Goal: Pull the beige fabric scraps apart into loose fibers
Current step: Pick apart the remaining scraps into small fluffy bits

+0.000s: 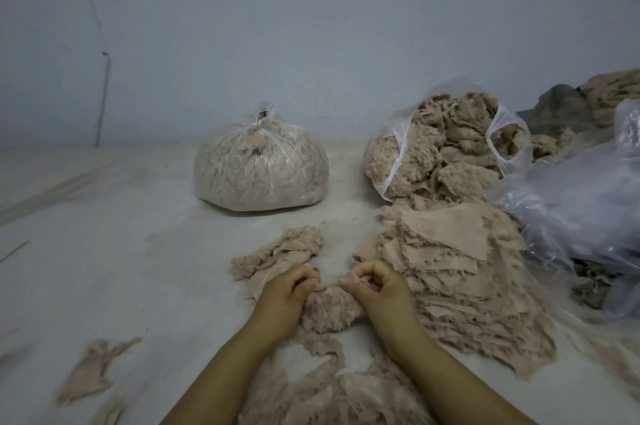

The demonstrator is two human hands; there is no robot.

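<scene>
Nearest, beneath both forearms: a spread of beige shredded fabric and loose fibre [332, 397] on the pale cloth-covered floor [121, 217].

Near left, well apart from the hands: a small flat beige fabric scrap [91, 369].

Centre: left hand [289, 289] and right hand [377, 286], close together, knuckles up, fingers curled. Each pinches an end of a thin beige strip of fabric [329, 283] drawn between them. Directly under the hands: a fluffy beige clump of pulled fibres [329, 312].

Just beyond the left hand: a small heap of beige frayed scraps [280, 251].

Right of the right hand, touching it: a large layered stack of flat beige fabric scraps [457, 262].

Far right: crumpled clear plastic sheeting [575, 203].

Beyond the stack: an open clear plastic bag heaped with beige fibre [446, 144].

Beyond the left hand, farther off: a knotted clear plastic bag packed with beige fibre [259, 168], upright.

Rear: pale blue-grey wall [277, 26].
</scene>
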